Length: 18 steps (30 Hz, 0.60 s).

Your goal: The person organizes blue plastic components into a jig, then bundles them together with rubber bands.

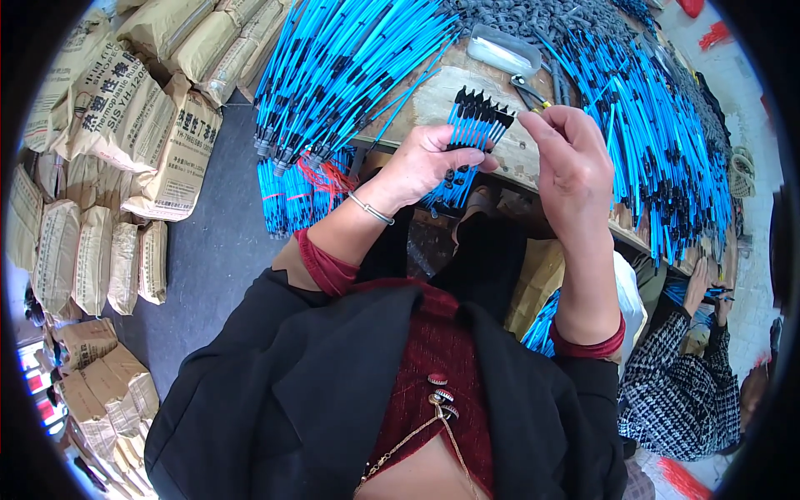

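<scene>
My left hand [423, 163] is closed around a small bundle of thin blue tubes with black ends [477, 125], held up over the table's near edge. The black tips fan out above my fingers, and the lower blue ends hang below the hand. Just right of these tips is my right hand [575, 158], its fingers curled in with thumb and forefinger close together. Whatever it may pinch is too small to make out. Behind the hands, pliers with yellow-and-black handles [528, 90] lie on the table beside a clear plastic box [503, 52].
A large pile of blue tubes [350, 67] lies on the table [442, 83] at left; another heap [658, 133] is at right. Dark grey parts [542, 23] are heaped at the back. Paper sacks [133, 117] are stacked far left. Another person [687, 392] works at the right.
</scene>
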{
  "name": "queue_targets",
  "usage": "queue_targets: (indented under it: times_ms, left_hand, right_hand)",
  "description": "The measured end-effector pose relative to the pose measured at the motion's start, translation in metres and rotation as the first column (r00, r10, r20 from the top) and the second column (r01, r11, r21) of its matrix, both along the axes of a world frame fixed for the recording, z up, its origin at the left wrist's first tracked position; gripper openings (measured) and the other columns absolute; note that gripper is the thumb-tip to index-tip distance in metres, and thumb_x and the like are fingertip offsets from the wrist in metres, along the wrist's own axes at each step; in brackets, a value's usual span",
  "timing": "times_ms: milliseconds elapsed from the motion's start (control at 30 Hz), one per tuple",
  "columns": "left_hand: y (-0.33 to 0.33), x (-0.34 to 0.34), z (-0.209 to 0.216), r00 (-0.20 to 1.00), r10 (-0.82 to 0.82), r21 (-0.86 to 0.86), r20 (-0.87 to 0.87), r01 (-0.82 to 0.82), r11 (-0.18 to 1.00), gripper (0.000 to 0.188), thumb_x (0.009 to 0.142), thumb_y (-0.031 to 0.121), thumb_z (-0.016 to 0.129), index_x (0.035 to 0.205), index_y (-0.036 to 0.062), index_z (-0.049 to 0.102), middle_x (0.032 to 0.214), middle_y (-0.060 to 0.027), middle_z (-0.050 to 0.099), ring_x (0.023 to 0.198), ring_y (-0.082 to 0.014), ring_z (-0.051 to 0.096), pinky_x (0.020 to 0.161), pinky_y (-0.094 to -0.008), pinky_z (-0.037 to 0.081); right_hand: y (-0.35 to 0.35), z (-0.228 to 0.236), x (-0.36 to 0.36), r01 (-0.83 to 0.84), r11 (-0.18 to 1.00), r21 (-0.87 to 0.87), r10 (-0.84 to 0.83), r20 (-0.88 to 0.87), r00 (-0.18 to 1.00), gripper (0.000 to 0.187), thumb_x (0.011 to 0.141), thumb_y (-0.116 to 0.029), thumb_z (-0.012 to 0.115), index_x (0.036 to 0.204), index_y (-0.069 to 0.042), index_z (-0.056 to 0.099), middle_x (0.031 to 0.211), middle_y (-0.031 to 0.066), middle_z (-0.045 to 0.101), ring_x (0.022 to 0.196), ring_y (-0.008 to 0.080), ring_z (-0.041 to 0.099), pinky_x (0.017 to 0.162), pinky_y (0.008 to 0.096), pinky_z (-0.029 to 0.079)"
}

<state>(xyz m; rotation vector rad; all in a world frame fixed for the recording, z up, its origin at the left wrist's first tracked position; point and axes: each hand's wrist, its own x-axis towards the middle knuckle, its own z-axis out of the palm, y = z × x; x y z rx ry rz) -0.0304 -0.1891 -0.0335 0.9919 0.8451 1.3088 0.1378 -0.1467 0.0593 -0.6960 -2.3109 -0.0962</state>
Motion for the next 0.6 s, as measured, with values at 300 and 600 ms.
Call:
queue_targets:
  times_ms: [300, 600]
  left_hand:
    - [0.000, 0.002, 0.003, 0.999, 0.024, -0.043, 0.024, -0.023, 0.999, 0.019, 0.082, 0.002, 0.060, 0.101, 0.0005, 0.063, 0.088, -0.0080, 0.066, 0.082, -0.0139, 0.063, 0.074, -0.0252, 0.050]
    - [0.000, 0.003, 0.004, 1.000, 0.025, -0.029, 0.010, -0.024, 0.999, 0.019, 0.082, 0.002, 0.060, 0.101, 0.0008, 0.063, 0.087, -0.0074, 0.066, 0.082, -0.0132, 0.063, 0.074, -0.0253, 0.050]
  right_hand:
    - [-0.003, -0.012, -0.005, 0.053, 0.998, 0.034, -0.053, -0.013, 0.999, 0.033, 0.066, 0.009, 0.058, 0.095, -0.005, 0.065, 0.082, 0.0086, 0.056, 0.074, 0.0230, 0.057, 0.063, 0.0306, 0.048]
    - [-0.004, -0.012, -0.006, 0.042, 0.986, 0.164, -0.045, 0.016, 0.999, 0.030, 0.067, 0.006, 0.060, 0.095, -0.004, 0.065, 0.081, 0.0084, 0.057, 0.072, 0.0223, 0.057, 0.061, 0.0304, 0.048]
